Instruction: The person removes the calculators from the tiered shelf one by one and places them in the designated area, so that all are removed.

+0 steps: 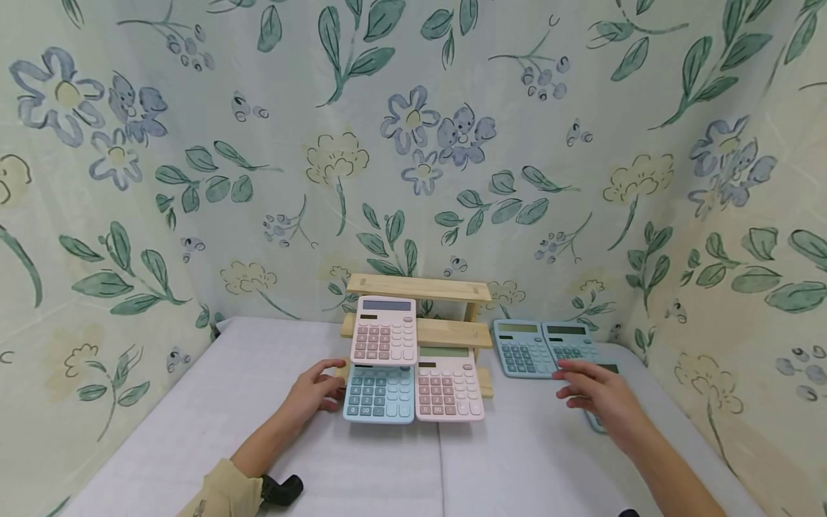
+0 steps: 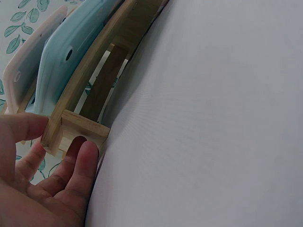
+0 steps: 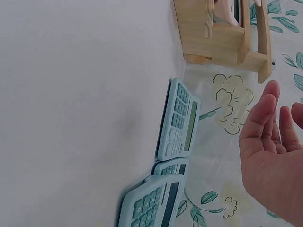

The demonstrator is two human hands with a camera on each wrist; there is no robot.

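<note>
A wooden tiered rack holds a pink calculator on its middle tier. On the lowest tier, a blue calculator and another pink calculator lean side by side. My left hand is at the rack's left end; in the left wrist view its thumb and fingers grip the lower front corner. Several blue calculators lie on the table to the right. My right hand hovers over them, holding nothing, its fingers loosely bent and partly covering one calculator.
A white cloth covers the table. Patterned fabric walls rise behind the rack and along both sides. The top tier of the rack stands close to the back fabric.
</note>
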